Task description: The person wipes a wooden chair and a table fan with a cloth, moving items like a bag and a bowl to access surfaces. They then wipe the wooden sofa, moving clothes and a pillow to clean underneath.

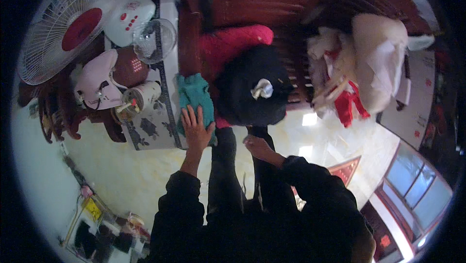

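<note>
My left hand [196, 126] lies flat with fingers spread on a folded teal towel [195, 90], which sits at the right edge of the small table. My right hand [261, 148] is curled closed in front of my knee; whatever its fingers hold, if anything, is hidden. Just beyond my legs, a bulky black cloth bundle [245, 76] rests on the wooden bench, with a small crumpled white piece [262, 88] on top. A red-pink cloth [242, 37] shows behind and under the bundle.
A fan [81, 29] stands at the far left. On the table [167, 117] are a clear bowl [154, 40], a pink-and-brown cap [104, 76] and a cup-like container [141, 99]. Pale bundled bedding [381, 61] with a red ribbon [350, 105] lies on the reddish-brown bench [262, 0].
</note>
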The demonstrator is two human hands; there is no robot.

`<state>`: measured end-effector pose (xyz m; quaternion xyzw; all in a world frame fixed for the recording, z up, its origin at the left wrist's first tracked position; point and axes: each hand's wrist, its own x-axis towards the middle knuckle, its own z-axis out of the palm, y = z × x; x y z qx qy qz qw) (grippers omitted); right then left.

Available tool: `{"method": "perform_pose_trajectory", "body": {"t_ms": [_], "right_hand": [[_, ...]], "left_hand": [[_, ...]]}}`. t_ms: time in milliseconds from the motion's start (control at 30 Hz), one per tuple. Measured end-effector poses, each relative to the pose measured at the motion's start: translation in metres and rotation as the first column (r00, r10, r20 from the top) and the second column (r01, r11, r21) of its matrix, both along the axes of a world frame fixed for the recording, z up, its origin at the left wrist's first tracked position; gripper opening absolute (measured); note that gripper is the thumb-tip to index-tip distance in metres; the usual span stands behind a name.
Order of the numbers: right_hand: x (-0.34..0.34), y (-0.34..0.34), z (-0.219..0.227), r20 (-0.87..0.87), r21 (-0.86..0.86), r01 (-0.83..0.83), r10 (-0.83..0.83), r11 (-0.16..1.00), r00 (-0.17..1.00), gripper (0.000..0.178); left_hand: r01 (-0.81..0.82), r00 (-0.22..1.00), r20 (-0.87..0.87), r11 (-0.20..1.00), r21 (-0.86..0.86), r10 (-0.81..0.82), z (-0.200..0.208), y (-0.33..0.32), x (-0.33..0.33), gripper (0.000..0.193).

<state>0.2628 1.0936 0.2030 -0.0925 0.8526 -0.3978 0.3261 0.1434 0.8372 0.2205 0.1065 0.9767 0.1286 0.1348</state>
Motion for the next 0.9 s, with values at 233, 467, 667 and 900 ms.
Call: {"method": "perform_pose_trajectory", "body": {"t_ms": [233, 467, 667, 900], "right_hand": [[-0.049, 0.043, -0.075, 0.029, -0.001, 0.435, -0.435, 0.901, 0.900, 0.018], [-0.103, 0.049, -0.034, 0.160, -0.218, 0.896, -0.891, 0.388, 0.425, 0.041], [-0.128, 0.043, -0.054, -0.427, -0.022, 0.813, -0.740, 0.582, 0.519, 0.054], [-0.104, 0.050, -0.067, 0.376, -0.198, 0.980, -0.924, -0.005, 0.071, 0.025]], "left_hand": [[-0.060, 0.985, -0.163, 0.998, 0.003, 0.060, -0.011, 0.014, -0.077, 0.075], [-0.027, 0.969, -0.247, 0.998, -0.050, 0.014, -0.031, 0.030, -0.171, 0.072], [-0.087, 0.963, -0.261, 0.995, -0.053, 0.070, -0.042, 0.037, -0.207, 0.066], [0.026, 0.888, -0.450, 0.987, -0.161, -0.097, -0.027, 0.044, -0.201, 0.058]]}}
